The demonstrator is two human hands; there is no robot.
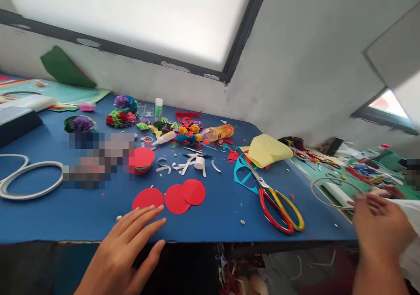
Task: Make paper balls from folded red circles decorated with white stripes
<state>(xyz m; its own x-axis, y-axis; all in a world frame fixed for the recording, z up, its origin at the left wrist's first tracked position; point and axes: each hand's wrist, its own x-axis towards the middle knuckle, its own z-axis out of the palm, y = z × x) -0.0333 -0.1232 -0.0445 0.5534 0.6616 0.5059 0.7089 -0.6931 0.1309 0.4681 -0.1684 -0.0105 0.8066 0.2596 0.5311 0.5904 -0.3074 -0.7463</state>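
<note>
My left hand (131, 242) is at the table's front edge, fingers stretched out. Its fingertips overlap the lower part of a red paper circle (147, 197); I cannot tell if they press on it. Two more red paper circles (177, 198) lie overlapping just to the right. Over the table's right edge, my right hand (380, 225) pinches a thin pale ring (312, 190) by its near side. Scissors (262, 182) with one red and one yellow handle lie between the hands, blades over a cut blue paper piece (241, 172).
Red discs (143, 157) and white paper strips (198, 163) lie mid-table. Behind are a glue stick (159, 109), an orange-labelled bottle (223, 132) and paper flowers (120, 117). White rings (33, 195) lie left, yellow paper (269, 150) right. A person's hands (390, 191) show at another table.
</note>
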